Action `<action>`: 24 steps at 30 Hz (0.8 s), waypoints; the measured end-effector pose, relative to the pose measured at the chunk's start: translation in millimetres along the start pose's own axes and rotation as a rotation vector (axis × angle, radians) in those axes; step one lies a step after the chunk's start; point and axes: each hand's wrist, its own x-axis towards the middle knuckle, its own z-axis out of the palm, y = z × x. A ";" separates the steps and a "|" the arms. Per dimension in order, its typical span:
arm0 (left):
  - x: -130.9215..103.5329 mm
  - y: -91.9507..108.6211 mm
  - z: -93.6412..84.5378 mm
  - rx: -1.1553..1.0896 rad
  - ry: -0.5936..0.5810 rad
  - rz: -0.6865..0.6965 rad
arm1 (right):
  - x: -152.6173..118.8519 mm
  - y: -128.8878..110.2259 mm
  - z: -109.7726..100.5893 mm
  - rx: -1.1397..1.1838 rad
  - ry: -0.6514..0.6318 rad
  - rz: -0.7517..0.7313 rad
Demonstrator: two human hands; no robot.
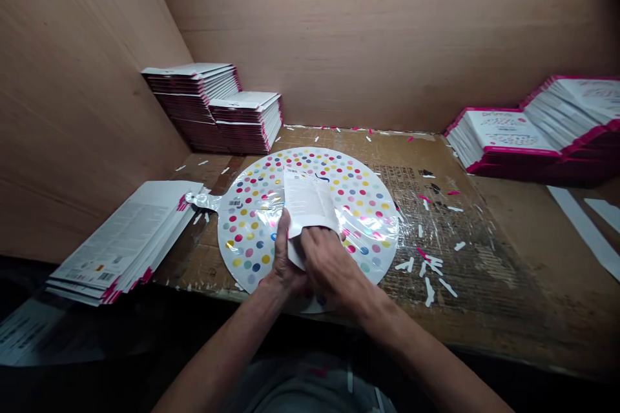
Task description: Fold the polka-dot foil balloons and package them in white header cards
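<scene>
The left hand [285,264] pinches a white printed envelope [310,200] by its left edge, thumb on top and the other fingers hidden underneath. The right hand [334,264] has its fingertips tucked into the envelope's mouth, which gapes toward the person; whether they grasp anything inside cannot be told. Beneath both hands, a dotted foil balloon [365,219] lies spread flat, its neck pointing left and touching or just overlapping a fanned pile of envelopes [140,226]. As far as can be judged, the work on this envelope is partway: it is opened but not closed, and the balloon lies outside it, unfolded. Farther out, stacked envelopes stand at the back left [247,119], and more with pink edges [513,132] at the right; whether these are filled does not show. Paper scraps [429,290] litter the cardboard surface [513,284].
</scene>
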 end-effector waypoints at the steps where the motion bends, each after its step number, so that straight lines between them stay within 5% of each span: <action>1: -3.1 11.5 -5.4 0.153 0.040 -0.032 | -8.0 -3.3 -6.8 0.012 -0.013 -0.048; 4: -10.6 44.3 -19.8 0.936 0.286 -0.072 | -42.0 -10.0 -23.2 0.136 -0.053 -0.100; 6: -7.2 54.7 -22.4 1.456 0.457 0.175 | -63.1 -10.2 -32.2 0.201 -0.033 -0.057; 8: 5.4 51.8 -19.0 1.740 0.371 0.554 | -75.8 -5.8 -41.2 0.245 -0.008 -0.030; 10: 22.3 37.7 -13.4 1.824 0.008 0.781 | -80.0 3.0 -49.3 0.217 0.034 0.016; 13: 37.6 8.1 -8.1 1.896 -0.427 0.764 | -79.9 20.3 -54.7 0.048 0.057 0.107; 18: 18.1 -24.1 -11.9 1.999 -0.421 0.696 | -87.7 37.7 -45.4 -0.114 -0.117 0.124; 24: 6.1 -25.7 -22.8 2.008 -0.418 0.675 | -91.3 39.1 -41.5 -0.096 -0.259 0.074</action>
